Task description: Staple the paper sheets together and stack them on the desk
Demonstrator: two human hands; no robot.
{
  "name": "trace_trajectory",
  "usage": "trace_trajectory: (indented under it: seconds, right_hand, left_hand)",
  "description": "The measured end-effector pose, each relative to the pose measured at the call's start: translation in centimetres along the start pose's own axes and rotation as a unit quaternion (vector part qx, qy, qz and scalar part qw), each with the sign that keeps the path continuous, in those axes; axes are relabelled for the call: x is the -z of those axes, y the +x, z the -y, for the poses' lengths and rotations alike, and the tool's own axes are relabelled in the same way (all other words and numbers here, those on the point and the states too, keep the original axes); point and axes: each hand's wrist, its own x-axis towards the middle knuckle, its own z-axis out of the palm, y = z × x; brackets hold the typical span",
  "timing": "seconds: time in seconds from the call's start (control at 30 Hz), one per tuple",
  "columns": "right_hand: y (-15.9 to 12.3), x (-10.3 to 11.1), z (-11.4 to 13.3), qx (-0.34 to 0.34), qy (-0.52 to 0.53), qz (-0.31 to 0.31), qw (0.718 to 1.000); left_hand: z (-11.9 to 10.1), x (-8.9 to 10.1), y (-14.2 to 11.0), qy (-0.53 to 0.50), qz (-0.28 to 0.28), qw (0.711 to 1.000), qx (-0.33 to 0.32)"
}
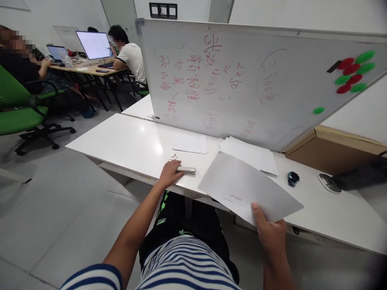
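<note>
My left hand [171,174] is closed around one end of a pale, slim stapler [188,170] near the table's front edge. A small white object [173,156], too small to name, lies just beyond those fingers. In my right hand [270,231] is a white sheet of paper [242,183], pinched at its near edge with the thumb on top. A few faint printed lines show on the sheet, which is tilted above the table; I cannot tell whether it is one sheet or more. Behind it lies a stack of white paper [249,153]. Another paper [190,143] rests flat farther left.
Along the back of the white table [121,139] stands a whiteboard [193,76] with red writing and round magnets. To the right are a dark watch [293,178] and a cardboard box [329,151]. Two people sit at a computer desk [90,70], far left, by a green chair [22,114].
</note>
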Motion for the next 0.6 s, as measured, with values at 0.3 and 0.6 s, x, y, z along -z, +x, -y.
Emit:
trace_trajectory:
  seconds: [0.3,0.6]
  right_hand:
    - [0.3,-3.4,0.3,-0.099,0.008,0.046,0.994]
    - [10.7,-14.3,0.5,-0.029,0.064,0.117,0.991]
  left_hand:
    - [-0.4,0.0,-0.5,-0.021,-0.041,0.999,0.0]
    - [-0.4,0.4,-0.3,-0.049,-0.034,0.998,-0.007]
